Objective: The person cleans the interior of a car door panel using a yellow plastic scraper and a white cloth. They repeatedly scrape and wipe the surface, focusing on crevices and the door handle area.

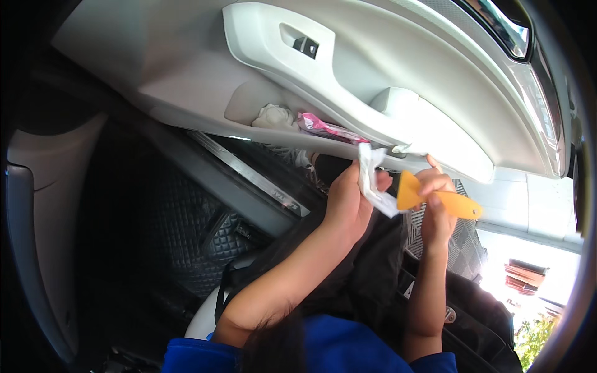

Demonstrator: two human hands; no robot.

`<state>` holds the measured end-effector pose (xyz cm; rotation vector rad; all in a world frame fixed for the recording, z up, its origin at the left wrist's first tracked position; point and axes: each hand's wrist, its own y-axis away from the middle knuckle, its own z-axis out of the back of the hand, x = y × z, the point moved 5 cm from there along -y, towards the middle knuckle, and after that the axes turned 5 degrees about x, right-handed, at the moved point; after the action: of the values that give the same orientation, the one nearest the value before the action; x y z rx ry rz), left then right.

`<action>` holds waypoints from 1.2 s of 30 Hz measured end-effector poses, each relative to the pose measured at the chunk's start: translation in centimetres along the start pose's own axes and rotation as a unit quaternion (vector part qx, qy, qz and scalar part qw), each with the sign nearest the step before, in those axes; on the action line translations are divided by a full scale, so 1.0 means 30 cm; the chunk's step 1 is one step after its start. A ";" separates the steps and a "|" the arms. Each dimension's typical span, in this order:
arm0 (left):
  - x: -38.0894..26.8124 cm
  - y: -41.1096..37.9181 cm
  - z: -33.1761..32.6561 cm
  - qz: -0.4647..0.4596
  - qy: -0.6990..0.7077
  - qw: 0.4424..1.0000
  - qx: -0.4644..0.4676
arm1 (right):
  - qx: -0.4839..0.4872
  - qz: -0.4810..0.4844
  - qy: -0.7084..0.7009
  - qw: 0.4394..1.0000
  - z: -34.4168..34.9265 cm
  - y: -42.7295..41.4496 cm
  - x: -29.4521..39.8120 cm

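My left hand [347, 196] holds a crumpled white tissue or cloth [373, 179] between thumb and fingers. Close to its right, my right hand [436, 196] grips a yellow plastic scraper [459, 205], its flared blade pointing left and just meeting or overlapping the tissue's lower end; I cannot tell if they touch. Both hands are beside the lower edge of an open car door [186, 70]. In the door pocket [238, 100] lie a pink-and-white plastic packet [331, 128] and a wadded white item [275, 115].
Above the pocket runs the pale armrest [280, 60] with a window switch [306, 47]. A metal-trimmed door sill [247, 172] and a quilted black floor mat [233, 238] lie to the left. At lower right rests a black bag [480, 312]. Patterned flooring [466, 242] shows beyond my right hand.
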<state>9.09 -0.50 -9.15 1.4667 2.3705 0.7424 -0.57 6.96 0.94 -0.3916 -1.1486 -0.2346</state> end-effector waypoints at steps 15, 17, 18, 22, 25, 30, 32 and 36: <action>0.072 0.020 0.019 0.000 -0.046 0.999 0.024 | -0.001 0.046 -0.110 0.993 0.041 -0.021 0.013; 0.088 0.025 0.041 -0.002 -0.025 1.000 -0.013 | 0.026 0.035 -0.103 0.994 0.035 -0.020 0.027; 0.090 0.036 0.051 -0.001 -0.056 0.997 -0.048 | 0.040 0.030 -0.099 0.994 0.034 -0.022 0.032; 0.140 0.082 0.022 0.025 -0.023 0.999 -0.038 | 0.100 0.012 0.051 0.994 0.027 -0.023 0.046; 0.135 0.123 -0.058 0.015 -0.040 0.998 0.054 | 0.108 0.024 0.106 0.988 0.043 -0.030 0.046; 0.108 0.076 -0.062 -0.013 -0.053 0.987 0.148 | 0.088 -0.004 0.026 0.996 0.081 -0.027 0.021; 0.090 0.055 -0.063 -0.036 -0.124 0.981 0.144 | 0.092 -0.014 0.040 0.995 0.080 -0.033 0.014; 0.075 0.025 -0.036 -0.057 -0.155 0.976 0.141 | 0.101 -0.021 0.039 0.994 0.077 -0.038 0.008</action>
<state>8.13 1.45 -7.71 1.4102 2.3571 0.1365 -2.83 6.90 2.18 -0.1785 -1.0921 -0.1675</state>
